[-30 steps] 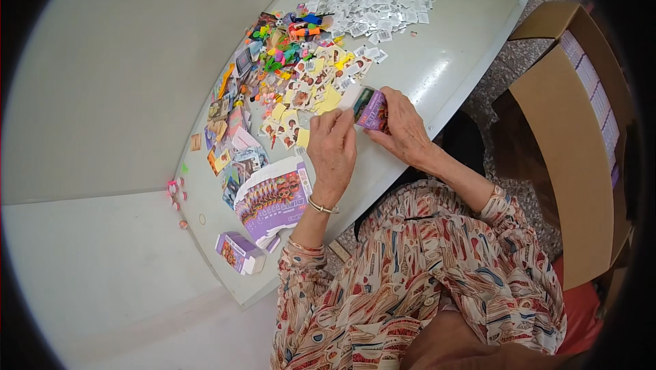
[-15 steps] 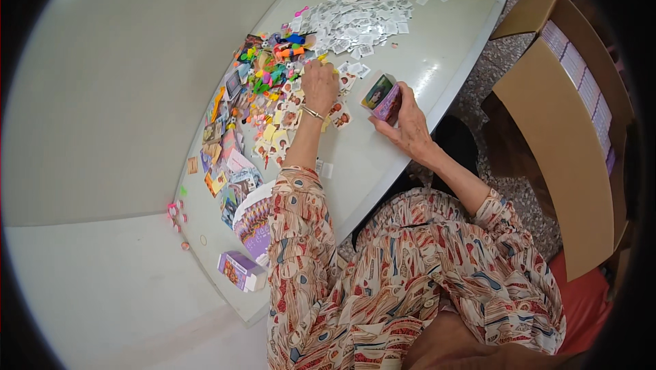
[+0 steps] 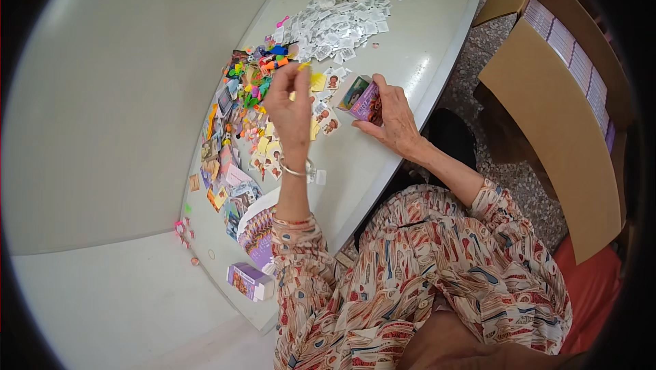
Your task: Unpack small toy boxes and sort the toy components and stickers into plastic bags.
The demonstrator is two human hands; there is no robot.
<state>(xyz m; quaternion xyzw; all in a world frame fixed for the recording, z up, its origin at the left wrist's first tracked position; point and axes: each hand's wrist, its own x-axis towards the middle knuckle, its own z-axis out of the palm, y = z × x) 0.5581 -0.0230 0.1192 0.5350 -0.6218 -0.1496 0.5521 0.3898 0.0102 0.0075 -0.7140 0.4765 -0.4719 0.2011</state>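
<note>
My right hand (image 3: 398, 118) grips a small purple printed carton (image 3: 371, 105). Its open end faces left, and a green and dark picture shows at that end. Over the heap of small toys (image 3: 254, 76), my left hand (image 3: 290, 109) is raised with thumb and fingertips pinched together. A small yellow piece (image 3: 304, 66) shows at those fingertips; its exact kind is too small to tell. Beneath and beside this hand lie sticker squares with little brown figures (image 3: 326, 118) and several yellow paper pieces (image 3: 318, 81).
A pile of white printed squares (image 3: 342, 25) spreads across the far table. Cards and paper pieces (image 3: 222, 165) line the left edge. Near my left sleeve are flat purple cartons (image 3: 258, 243) and one formed purple carton (image 3: 249, 281). A cardboard box (image 3: 553, 124) with packed cartons stands at right.
My left hand has lifted off the stickers and toys, now with a small yellow piece at its fingertips. My right hand still holds the carton, its printed side turned more into view.
</note>
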